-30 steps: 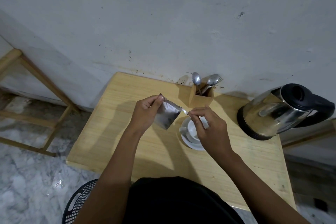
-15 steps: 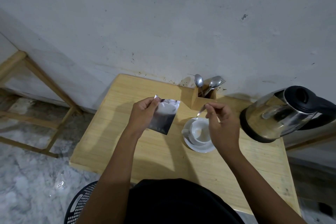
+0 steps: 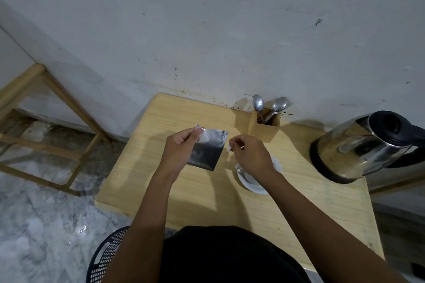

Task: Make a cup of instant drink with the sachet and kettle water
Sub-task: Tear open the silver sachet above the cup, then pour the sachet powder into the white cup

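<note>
My left hand (image 3: 180, 149) pinches the top left corner of a silver sachet (image 3: 208, 150), held upright above the wooden table (image 3: 207, 195). My right hand (image 3: 249, 156) pinches a small torn strip (image 3: 228, 149) just right of the sachet. Beneath my right hand sit a white cup and saucer (image 3: 249, 182), mostly hidden by the hand and wrist. A steel kettle (image 3: 363, 147) with a black lid and handle stands on the table's right side.
A wooden holder (image 3: 264, 127) with spoons and a fork stands against the wall behind the cup. A wooden frame (image 3: 46, 108) stands on the marble floor to the left. A black perforated basket (image 3: 105, 257) lies below the table's near edge.
My right hand has moved from above the cup back toward the sachet with the torn strip, and now covers the cup. The sachet hangs flatter in my left hand.
</note>
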Demonstrator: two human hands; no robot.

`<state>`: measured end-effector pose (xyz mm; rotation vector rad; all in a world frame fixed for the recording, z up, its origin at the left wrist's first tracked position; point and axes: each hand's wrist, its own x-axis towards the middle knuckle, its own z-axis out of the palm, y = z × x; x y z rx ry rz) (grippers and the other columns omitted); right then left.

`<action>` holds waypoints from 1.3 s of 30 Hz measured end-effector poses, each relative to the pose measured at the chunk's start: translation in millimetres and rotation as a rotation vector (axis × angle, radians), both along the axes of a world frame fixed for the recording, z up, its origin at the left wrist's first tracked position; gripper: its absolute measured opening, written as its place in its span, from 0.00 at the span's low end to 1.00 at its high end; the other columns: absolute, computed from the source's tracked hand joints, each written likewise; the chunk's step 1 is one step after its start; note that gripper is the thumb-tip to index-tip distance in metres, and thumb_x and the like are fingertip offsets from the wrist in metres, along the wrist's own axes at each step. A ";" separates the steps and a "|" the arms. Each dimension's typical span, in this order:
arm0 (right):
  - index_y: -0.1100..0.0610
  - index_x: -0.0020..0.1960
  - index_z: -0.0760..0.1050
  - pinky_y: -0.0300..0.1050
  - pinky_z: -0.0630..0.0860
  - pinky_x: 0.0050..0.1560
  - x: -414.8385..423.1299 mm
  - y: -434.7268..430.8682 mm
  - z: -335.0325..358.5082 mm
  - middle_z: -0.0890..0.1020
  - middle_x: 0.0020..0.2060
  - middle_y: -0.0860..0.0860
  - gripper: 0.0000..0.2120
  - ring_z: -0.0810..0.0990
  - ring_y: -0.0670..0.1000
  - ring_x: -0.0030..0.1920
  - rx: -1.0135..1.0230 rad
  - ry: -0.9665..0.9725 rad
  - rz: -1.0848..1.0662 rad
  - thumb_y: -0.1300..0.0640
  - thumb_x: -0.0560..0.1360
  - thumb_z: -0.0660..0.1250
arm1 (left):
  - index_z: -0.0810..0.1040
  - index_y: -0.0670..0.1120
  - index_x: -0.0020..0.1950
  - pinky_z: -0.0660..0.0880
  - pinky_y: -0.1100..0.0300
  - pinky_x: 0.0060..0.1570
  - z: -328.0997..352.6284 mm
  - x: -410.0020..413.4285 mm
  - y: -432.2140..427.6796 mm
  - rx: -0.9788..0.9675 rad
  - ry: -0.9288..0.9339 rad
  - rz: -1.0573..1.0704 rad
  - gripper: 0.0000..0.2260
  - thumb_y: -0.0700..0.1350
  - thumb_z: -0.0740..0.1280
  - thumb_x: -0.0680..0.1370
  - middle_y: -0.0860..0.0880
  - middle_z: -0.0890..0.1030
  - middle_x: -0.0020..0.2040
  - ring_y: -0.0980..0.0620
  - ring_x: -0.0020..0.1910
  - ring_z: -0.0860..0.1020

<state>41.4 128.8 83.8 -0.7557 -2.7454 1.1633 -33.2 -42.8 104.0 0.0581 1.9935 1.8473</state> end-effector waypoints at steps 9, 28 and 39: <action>0.55 0.62 0.77 0.43 0.70 0.53 -12.2 -4.7 0.1 0.77 0.52 0.45 0.16 0.75 0.47 0.52 -0.167 -0.015 0.074 0.54 0.82 0.54 | 0.83 0.54 0.50 0.73 0.76 0.40 -1.3 3.1 -5.3 0.044 -0.025 0.083 0.05 0.49 0.69 0.76 0.60 0.84 0.49 0.65 0.49 0.80; 0.55 0.50 0.81 0.40 0.79 0.48 88.6 18.6 19.9 0.85 0.44 0.49 0.05 0.82 0.44 0.47 -0.488 0.312 -0.220 0.56 0.78 0.68 | 0.84 0.46 0.45 0.72 0.62 0.38 0.4 32.3 61.8 -0.017 0.008 -0.372 0.07 0.47 0.68 0.76 0.57 0.80 0.31 0.60 0.31 0.74; 0.54 0.53 0.79 0.29 0.75 0.39 155.7 37.9 -3.6 0.85 0.43 0.46 0.06 0.82 0.39 0.41 -0.417 0.284 -0.403 0.59 0.77 0.69 | 0.82 0.49 0.54 0.73 0.65 0.44 -35.8 55.7 96.6 -0.217 0.131 -0.358 0.11 0.52 0.67 0.77 0.52 0.84 0.51 0.55 0.44 0.79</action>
